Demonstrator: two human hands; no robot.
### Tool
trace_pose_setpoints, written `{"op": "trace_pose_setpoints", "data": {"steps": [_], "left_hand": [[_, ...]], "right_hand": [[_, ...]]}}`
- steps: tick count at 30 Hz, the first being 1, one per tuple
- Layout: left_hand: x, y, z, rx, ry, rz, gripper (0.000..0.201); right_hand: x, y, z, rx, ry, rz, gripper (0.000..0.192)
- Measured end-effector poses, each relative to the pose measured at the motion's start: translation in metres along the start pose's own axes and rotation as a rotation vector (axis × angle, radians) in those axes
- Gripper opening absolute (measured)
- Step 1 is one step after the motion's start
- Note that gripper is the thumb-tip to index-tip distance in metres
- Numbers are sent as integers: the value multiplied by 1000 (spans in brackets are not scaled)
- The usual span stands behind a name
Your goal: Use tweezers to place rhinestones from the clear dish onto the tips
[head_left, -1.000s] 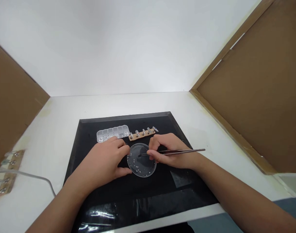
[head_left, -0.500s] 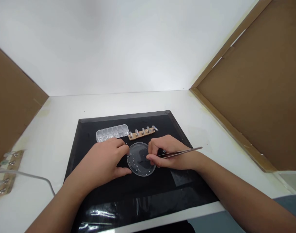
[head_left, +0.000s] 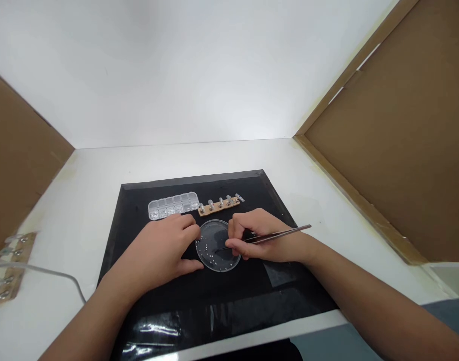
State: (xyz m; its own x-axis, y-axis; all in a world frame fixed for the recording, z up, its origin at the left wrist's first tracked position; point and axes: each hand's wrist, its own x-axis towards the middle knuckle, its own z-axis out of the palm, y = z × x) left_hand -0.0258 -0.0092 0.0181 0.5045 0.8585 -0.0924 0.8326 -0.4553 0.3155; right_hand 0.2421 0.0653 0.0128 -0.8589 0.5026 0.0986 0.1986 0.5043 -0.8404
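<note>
A clear petri dish (head_left: pixel 219 263) lies on the black mat, with several tiny white bits scattered inside it. My left hand (head_left: pixel 165 245) rests at its left side, curled fingertips and thumb apart, both against the rim, steadying it. In my right hand (head_left: pixel 257 235) a pair of thin metal tweezers (head_left: pixel 289 232) is pinched between thumb and fingers. The tweezers' tips point down and left over the dish's middle; whether they grip a bit is too small to tell. Part of the dish's right rim is hidden behind my right hand.
Behind the dish are a clear compartment box (head_left: pixel 173 205) holding small pieces and a wooden strip (head_left: pixel 219 205) with several small clear tubes and screws. A similar strip (head_left: pixel 17 265) and a grey cable (head_left: pixel 49 271) lie left of the black mat (head_left: pixel 237 301). Brown panels (head_left: pixel 402 140) flank the table.
The tweezers' rear end has dipped slightly and shifted a little left. Otherwise both hands keep their places at the dish; the whole view has moved very slightly.
</note>
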Motion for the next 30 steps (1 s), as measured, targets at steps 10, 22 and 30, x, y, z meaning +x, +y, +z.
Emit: {"op": "trace_pose_setpoints", "data": {"steps": [10,22,30], "left_hand": [[-1,0,0,8,10,-7,29],[0,0,-1,6,12,-12,29],[1,0,-2,-2,8,-14,30]], "right_hand": [[1,6,4,-79,-5,-94,26],[2,5,6,-74,-45,-123,26],[1,5,6,-97,-59,-117,27]]}}
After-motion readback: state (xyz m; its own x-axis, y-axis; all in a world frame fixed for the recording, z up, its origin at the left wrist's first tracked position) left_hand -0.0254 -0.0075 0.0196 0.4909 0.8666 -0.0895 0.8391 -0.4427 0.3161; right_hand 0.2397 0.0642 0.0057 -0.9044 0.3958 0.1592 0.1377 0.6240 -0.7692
